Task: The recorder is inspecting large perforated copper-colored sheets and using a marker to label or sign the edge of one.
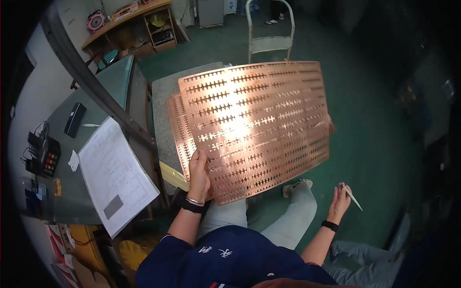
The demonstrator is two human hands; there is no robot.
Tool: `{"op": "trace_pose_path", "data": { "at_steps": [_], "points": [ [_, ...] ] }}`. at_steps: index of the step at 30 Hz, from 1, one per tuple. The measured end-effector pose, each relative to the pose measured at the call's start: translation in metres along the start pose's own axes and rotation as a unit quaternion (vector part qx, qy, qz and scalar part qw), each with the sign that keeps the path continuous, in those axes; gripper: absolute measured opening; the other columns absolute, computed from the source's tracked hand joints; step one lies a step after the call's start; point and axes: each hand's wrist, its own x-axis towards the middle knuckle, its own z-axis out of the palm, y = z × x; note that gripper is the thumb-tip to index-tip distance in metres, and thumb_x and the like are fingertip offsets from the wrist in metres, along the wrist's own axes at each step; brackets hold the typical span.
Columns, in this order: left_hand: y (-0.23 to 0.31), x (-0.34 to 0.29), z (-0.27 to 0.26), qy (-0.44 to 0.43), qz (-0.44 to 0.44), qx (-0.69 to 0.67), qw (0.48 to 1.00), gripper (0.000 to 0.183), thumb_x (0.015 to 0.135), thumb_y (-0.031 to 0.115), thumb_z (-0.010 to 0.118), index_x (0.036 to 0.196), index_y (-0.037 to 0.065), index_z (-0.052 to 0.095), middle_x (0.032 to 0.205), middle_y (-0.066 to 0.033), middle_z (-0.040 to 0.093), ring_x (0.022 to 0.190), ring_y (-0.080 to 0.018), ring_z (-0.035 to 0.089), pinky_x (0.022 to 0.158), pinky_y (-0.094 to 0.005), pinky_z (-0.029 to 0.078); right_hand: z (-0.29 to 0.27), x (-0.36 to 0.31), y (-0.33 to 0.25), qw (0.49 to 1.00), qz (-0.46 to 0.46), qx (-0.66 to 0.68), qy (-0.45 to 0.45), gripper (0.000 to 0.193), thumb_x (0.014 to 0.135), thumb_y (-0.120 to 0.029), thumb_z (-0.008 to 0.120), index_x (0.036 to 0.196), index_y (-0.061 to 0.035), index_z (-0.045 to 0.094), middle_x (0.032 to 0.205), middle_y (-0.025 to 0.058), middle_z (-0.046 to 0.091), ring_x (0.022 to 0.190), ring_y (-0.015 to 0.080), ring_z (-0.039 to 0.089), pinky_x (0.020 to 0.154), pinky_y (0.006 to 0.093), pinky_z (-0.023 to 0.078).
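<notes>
My left hand (199,175) grips the lower left edge of a shiny copper-coloured perforated sheet (288,137), its thumb on the upper face. The sheet is tilted towards me and has rows of toothed slots; light glares off its middle. A second sheet of the same kind (177,117) shows behind it at the left, mostly hidden. Out to the right, apart from the sheets, my right hand (339,204) has its fingers closed round a thin, pale, pointed stick (354,199), the point directed down and right.
Behind the sheets stands a grey-topped table (163,91). A printed drawing (115,168) lies on the green-topped desk (113,91) at left, near a black box (75,120). A metal post (96,89) crosses there. A white-framed chair or trolley (271,44) stands beyond; another person's legs (370,259) show lower right.
</notes>
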Motion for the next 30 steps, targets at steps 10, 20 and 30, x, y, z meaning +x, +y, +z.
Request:
{"op": "trace_pose_path", "data": {
  "at_steps": [10, 20, 30],
  "points": [
    [0.012, -0.029, 0.014, -0.127, -0.050, -0.026, 0.990, 0.021, 0.093, 0.017, 0.051, 0.104, 0.001, 0.059, 0.098, -0.0020, 0.062, 0.087, -0.0088, 0.055, 0.080, -0.0246, 0.044, 0.029, -0.048, -0.124, 0.973, -0.227, -0.009, 0.045, 0.025, 0.094, -0.021, 0.049, 0.113, -0.0049, 0.052, 0.092, 0.0031, 0.058, 0.082, 0.0098, 0.055, 0.075, 0.0243, 0.046],
    [0.013, -0.039, 0.020, -0.207, -0.093, -0.002, 0.974, 0.027, 0.093, 0.018, 0.051, 0.109, -0.002, 0.058, 0.101, -0.0044, 0.062, 0.090, -0.0101, 0.056, 0.082, -0.0249, 0.044, 0.037, -0.048, -0.154, 0.948, -0.271, -0.165, 0.022, 0.034, 0.096, -0.019, 0.039, 0.125, -0.0006, 0.043, 0.121, 0.0156, 0.052, 0.108, 0.0214, 0.052, 0.092, 0.0320, 0.040],
    [0.010, -0.040, 0.040, -0.239, -0.100, -0.012, 0.966, 0.024, 0.093, 0.016, 0.049, 0.107, -0.002, 0.058, 0.102, -0.0054, 0.062, 0.092, -0.0107, 0.056, 0.084, -0.0263, 0.043, 0.042, -0.039, -0.200, 0.803, -0.459, -0.379, 0.022, 0.036, 0.092, -0.011, 0.047, 0.126, -0.0023, 0.043, 0.130, 0.0132, 0.048, 0.122, 0.0234, 0.044, 0.098, 0.0358, 0.034]
  ]
}}
